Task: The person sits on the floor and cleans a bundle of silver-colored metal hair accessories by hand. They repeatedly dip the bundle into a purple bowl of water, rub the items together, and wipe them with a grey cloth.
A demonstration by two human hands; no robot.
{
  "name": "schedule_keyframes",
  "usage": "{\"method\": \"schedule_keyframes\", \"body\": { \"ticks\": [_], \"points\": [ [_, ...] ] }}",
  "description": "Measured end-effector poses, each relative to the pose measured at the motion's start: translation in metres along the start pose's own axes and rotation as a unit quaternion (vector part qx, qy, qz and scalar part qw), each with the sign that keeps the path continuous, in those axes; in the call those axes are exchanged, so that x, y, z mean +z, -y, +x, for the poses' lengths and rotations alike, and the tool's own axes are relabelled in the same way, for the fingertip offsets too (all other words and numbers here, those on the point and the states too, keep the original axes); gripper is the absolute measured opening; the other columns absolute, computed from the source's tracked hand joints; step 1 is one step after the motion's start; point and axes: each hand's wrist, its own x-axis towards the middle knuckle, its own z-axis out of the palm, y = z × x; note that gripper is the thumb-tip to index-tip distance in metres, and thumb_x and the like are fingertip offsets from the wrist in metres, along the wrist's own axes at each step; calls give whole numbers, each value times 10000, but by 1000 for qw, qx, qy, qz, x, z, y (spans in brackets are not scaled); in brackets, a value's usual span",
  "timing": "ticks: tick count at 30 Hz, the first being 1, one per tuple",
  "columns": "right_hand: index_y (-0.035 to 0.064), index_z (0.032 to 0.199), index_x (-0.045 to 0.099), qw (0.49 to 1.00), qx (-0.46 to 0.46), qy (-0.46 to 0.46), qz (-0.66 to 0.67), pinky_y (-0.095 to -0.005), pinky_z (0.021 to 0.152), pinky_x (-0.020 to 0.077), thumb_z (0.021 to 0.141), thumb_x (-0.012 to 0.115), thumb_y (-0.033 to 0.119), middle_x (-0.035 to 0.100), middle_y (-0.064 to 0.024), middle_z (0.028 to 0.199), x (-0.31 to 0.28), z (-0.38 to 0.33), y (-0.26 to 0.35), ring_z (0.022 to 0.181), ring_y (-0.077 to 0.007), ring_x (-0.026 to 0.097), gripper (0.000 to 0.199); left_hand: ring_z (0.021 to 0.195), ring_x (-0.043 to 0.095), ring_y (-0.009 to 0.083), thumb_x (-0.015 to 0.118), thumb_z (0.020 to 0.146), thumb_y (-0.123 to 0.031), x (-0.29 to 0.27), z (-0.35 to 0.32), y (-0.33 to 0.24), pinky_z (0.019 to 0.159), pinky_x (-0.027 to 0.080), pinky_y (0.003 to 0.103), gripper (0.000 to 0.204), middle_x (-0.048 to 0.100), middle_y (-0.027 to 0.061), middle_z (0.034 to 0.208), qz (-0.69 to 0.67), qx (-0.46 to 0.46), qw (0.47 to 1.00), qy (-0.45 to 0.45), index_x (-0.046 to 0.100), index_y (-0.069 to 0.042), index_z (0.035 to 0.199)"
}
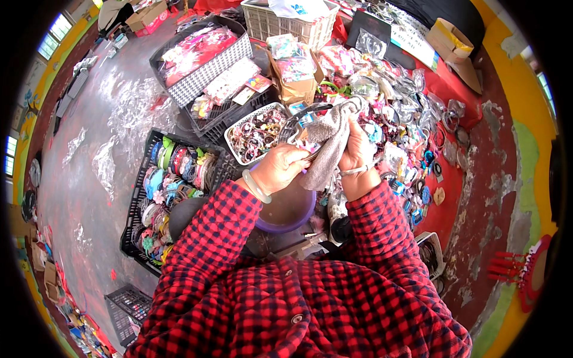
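Checked quilted sleeves, hands gripping fuzzy cloth

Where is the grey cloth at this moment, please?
In the head view, the grey cloth is centre frame, held by both hands, left hand and right hand, above the purple basin.

An open brown cardboard box of clear packets stands far centre; another cardboard box sits far right; a white printed sheet lies beside it.
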Motion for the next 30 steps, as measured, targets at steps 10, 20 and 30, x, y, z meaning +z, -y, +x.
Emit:
{"method": "schedule_keyframes", "body": {
  "ticks": [10, 20, 30],
  "points": [
    [42, 1026, 519, 977, -13, 80, -198, -264, 753, 465, 851, 540, 46, 593, -38, 917, 12, -24, -59, 823, -125, 570, 176, 876, 564, 124, 541, 833, 22, 14, -8, 20, 781, 472, 263, 178, 612, 38, 950, -211, -174, 954, -127, 591, 19, 1004],
    [39, 974, 536, 996, 17, 13, -84, -299, 743, 488, 852, 554, 148, 593, -52, 878, 6, -14, -19, 791, -172, 582, 165, 649, 594, 175, 522, 804, -7, 7, -2, -8, 591, 465, 283, 108, 606, 100, 705, -96, -143, 984, -33, 596, -11, 882],
    [42, 987, 539, 979, 18, 50, -196, -246, 715, 465, 846, 540, 53, 599, -31, 883, 11, -22, -55, 784, -110, 571, 141, 760, 595, 123, 533, 836, -38, 11, -7, 20, 689, 477, 266, 144, 647, 80, 838, -160, -174, 963, -133, 591, -3, 963]
  ]
}}
